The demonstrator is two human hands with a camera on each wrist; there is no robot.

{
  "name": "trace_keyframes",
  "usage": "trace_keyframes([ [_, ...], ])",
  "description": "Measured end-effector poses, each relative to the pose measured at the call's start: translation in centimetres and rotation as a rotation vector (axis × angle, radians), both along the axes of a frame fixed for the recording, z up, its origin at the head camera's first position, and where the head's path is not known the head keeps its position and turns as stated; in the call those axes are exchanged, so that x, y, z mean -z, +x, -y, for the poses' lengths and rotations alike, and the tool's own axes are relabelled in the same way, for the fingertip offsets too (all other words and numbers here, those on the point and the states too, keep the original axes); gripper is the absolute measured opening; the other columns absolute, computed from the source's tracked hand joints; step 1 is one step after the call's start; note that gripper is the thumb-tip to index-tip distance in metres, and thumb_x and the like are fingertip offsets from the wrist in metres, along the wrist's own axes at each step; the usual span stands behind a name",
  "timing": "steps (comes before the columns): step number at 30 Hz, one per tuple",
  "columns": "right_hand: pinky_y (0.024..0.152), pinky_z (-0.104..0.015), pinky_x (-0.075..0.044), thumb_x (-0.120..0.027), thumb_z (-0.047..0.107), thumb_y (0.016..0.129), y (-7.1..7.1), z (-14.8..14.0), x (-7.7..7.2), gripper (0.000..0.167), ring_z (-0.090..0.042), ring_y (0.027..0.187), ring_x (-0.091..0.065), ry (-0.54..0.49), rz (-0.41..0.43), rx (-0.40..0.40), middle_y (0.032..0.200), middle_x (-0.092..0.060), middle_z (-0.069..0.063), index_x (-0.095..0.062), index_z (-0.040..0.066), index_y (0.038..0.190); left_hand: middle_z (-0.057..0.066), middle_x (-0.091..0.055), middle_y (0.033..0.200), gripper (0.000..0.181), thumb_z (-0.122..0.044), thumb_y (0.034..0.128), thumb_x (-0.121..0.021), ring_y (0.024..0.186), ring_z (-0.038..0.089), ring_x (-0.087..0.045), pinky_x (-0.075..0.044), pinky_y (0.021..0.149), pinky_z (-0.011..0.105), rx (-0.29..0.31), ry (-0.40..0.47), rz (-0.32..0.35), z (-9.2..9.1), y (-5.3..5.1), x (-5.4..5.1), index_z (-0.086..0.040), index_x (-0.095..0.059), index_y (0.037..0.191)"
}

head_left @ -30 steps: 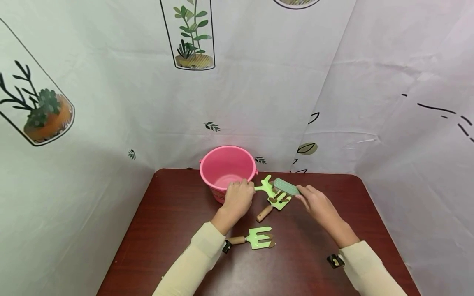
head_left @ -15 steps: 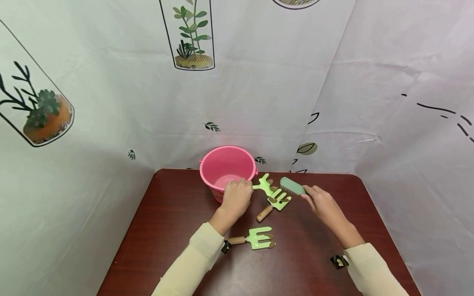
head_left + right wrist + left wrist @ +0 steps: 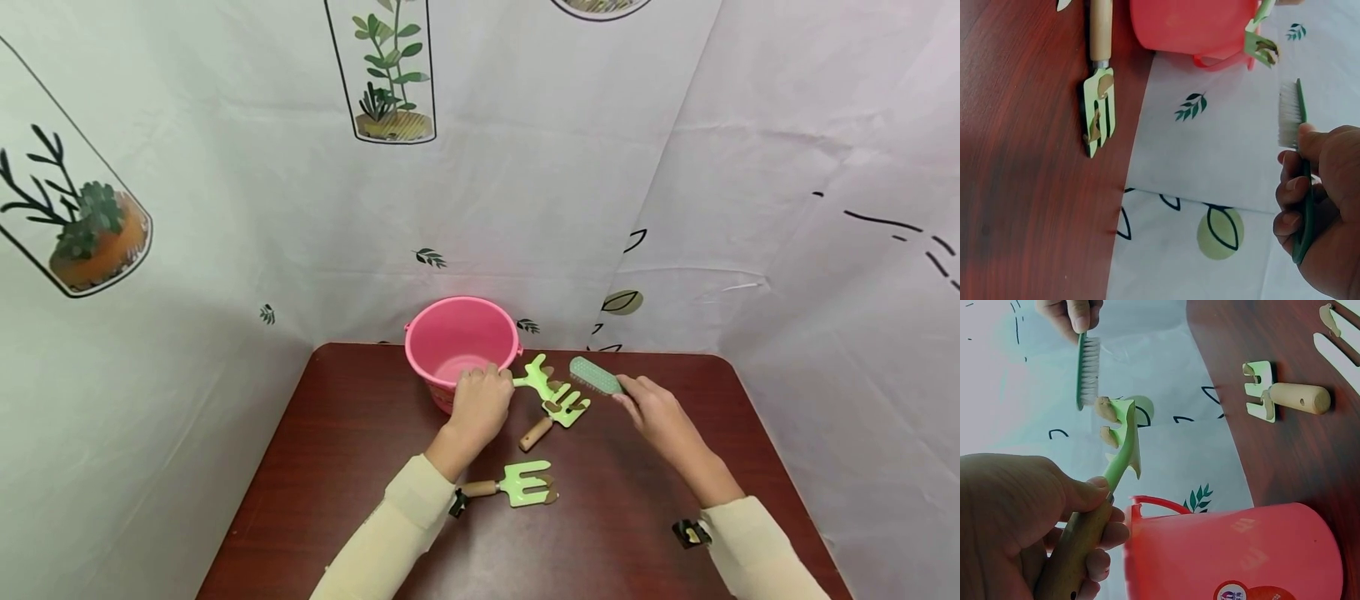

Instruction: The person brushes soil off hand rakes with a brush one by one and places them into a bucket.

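Note:
My left hand (image 3: 480, 404) grips the wooden handle of a hand rake, near the bucket's front rim in the head view. The rake's light-green head (image 3: 1125, 431) is raised in the air and has brown clumps on its prongs. To the right, my right hand (image 3: 660, 417) holds a green scrub brush (image 3: 594, 375) by its handle. Its white bristles (image 3: 1289, 115) face the rake head, and a small gap separates the two in both wrist views.
A pink bucket (image 3: 461, 329) stands at the back of the dark wood table (image 3: 337, 417). Two green garden forks with brown patches lie on the tabletop: one fork (image 3: 570, 410) beyond the other fork (image 3: 525, 483). Printed white cloth (image 3: 480, 167) hangs behind and at both sides.
The brush in my right hand has shifted right, away from the rake head it overlapped a second ago. My left hand and the rake have barely moved; the bucket and forks stay put.

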State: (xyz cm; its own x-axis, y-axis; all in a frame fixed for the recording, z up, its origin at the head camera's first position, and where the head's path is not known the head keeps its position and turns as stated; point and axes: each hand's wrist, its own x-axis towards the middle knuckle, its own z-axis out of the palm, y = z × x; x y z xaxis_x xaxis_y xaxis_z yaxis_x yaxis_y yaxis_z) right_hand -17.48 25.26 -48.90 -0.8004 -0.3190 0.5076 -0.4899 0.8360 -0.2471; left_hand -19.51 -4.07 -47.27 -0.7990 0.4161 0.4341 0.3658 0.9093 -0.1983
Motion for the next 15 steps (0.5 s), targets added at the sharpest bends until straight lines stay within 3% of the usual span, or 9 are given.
trace_keyframes([
  [9, 0.061, -0.037, -0.05, -0.079, 0.004, 0.087, 0.1, 1.2, -0.4, 0.036, -0.018, 0.07, -0.056, 0.009, -0.02, -0.036, 0.088, -0.064, -0.011, -0.069, -0.007, 0.12, 0.005, -0.067, 0.076, 0.012, -0.017, 0.0832, -0.079, 0.066, 0.024, -0.066, -0.051, 0.061, 0.039, 0.0, 0.002, -0.01, -0.3, 0.1, -0.1, -0.009, -0.071, 0.084],
  [15, 0.063, -0.037, -0.052, -0.079, 0.005, 0.087, 0.2, 2.1, -0.8, 0.037, -0.017, 0.071, -0.056, 0.029, -0.024, -0.06, 0.087, -0.062, -0.009, -0.068, -0.005, 0.12, 0.005, -0.066, 0.077, 0.01, -0.017, 0.0846, -0.077, 0.067, 0.024, -0.066, -0.051, 0.062, 0.039, -0.004, -0.004, 0.024, -0.4, 0.0, 0.0, -0.009, -0.07, 0.085],
])
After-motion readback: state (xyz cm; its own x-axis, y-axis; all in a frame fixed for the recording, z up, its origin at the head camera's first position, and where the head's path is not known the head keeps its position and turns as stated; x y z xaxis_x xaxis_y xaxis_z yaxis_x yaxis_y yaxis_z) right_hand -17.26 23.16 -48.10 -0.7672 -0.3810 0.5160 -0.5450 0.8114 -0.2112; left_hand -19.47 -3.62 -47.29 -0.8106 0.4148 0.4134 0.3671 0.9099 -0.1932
